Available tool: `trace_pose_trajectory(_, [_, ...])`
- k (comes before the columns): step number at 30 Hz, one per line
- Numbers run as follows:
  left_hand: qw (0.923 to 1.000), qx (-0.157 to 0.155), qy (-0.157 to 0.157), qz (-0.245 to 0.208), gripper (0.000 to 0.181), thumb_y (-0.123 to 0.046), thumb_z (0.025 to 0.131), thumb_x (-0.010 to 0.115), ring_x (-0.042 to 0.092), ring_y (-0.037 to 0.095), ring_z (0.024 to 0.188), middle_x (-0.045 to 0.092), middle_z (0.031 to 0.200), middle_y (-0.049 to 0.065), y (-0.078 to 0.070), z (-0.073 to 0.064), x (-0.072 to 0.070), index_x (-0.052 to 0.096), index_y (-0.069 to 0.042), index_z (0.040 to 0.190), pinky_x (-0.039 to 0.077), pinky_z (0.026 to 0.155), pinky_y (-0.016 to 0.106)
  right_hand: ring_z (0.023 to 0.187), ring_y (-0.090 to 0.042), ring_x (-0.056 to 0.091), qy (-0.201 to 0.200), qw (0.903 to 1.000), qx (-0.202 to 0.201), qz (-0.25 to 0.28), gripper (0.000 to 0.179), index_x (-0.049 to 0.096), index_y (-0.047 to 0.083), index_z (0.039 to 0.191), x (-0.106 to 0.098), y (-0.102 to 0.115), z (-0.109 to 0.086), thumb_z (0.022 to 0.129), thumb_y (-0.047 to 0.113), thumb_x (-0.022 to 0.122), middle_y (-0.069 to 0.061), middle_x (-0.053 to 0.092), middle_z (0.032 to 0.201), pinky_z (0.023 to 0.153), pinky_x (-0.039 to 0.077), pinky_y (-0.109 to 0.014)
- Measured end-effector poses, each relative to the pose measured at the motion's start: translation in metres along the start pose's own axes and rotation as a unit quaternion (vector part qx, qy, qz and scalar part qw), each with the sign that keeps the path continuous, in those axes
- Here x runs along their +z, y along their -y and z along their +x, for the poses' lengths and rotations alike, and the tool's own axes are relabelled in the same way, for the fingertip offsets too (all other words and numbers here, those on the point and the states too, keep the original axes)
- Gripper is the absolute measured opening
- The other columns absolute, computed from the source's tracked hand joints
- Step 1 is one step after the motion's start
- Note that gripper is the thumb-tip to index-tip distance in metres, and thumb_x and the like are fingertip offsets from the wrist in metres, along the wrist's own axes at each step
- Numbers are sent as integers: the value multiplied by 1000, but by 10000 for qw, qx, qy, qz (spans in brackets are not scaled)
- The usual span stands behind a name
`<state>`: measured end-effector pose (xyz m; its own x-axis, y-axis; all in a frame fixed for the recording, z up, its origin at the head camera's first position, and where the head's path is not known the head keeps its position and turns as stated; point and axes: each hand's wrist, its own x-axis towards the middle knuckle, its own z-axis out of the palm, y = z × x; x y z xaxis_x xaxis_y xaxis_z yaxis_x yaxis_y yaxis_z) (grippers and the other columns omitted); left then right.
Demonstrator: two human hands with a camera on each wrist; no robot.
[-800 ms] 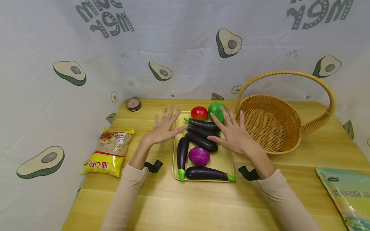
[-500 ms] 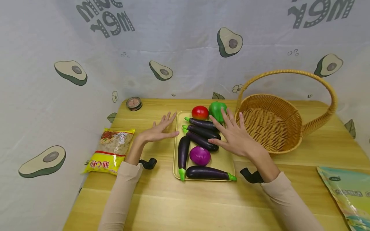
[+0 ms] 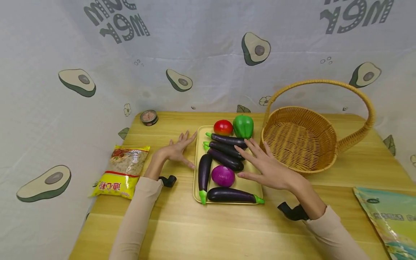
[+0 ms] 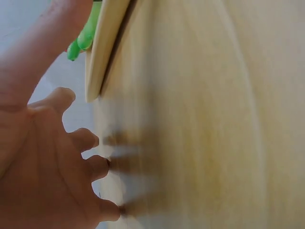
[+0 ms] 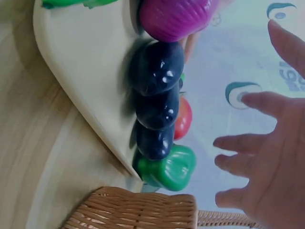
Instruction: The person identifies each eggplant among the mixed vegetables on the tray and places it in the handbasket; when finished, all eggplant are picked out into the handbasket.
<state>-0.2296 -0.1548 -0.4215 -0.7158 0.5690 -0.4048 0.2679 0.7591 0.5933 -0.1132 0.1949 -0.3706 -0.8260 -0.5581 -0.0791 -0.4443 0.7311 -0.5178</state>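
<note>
My left hand is spread just left of the tan tray, fingertips close over the table in the left wrist view. My right hand, fingers apart and holding nothing, hovers above the tray's right side. Several purple eggplants lie in the tray, three stacked side by side toward the back. One eggplant runs along the left edge and another along the front. Between them sits a purple onion. A red tomato and a green bell pepper occupy the tray's far end.
To the right of the tray stands a wicker basket with a tall arched handle. On the left are a yellow food packet and a small round tin. A pastel bag lies at the right edge. Patterned cloth hangs behind.
My left hand has drawn back to the left, off the tray, and lowered toward the table. The right hand has moved nearer to me, uncovering the bell pepper. The vegetables have stayed put.
</note>
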Motion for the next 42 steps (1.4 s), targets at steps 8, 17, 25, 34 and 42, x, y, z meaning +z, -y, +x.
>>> trace_pose_trajectory(8, [9998,-116,37,155,133,-39,81,90,-28,41,156,-29,169,21,1,6,0,-11,-25,167,-17,118,75,159,-52,1,283,9978,-222,556,76,23,29,167,4,-2,-11,103,45,61,-21,6,174,122,6,-76])
trace_pose_trajectory(17, [9970,-385,121,661,135,-45,79,90,-30,36,157,-30,169,18,-2,9,5,-12,-27,166,-17,121,71,151,-50,32,502,9930,-380,995,63,36,29,162,4,-6,-36,105,39,60,-19,26,169,109,40,-72])
trace_pose_trajectory(25, [9968,-392,196,668,135,-47,80,89,-32,36,156,-32,168,17,0,8,5,-13,-27,166,-18,121,70,131,-18,55,826,9835,-1125,1150,53,53,21,153,12,-12,-38,103,35,64,-4,56,145,103,54,-41])
trace_pose_trajectory(34, [9967,-329,240,707,134,-49,80,88,-32,37,156,-32,168,18,0,5,4,-13,-27,166,-18,121,71,130,-20,57,1360,9728,-1378,1269,49,59,24,148,29,-17,-29,100,27,69,-3,60,142,108,52,-37])
trace_pose_trajectory(42, [9966,-321,251,715,134,-49,80,88,-32,36,156,-32,168,18,-1,6,5,-13,-27,166,-17,121,71,127,-13,57,1533,9710,-1256,1336,53,57,27,150,36,-19,-25,99,23,71,-1,61,140,107,52,-35])
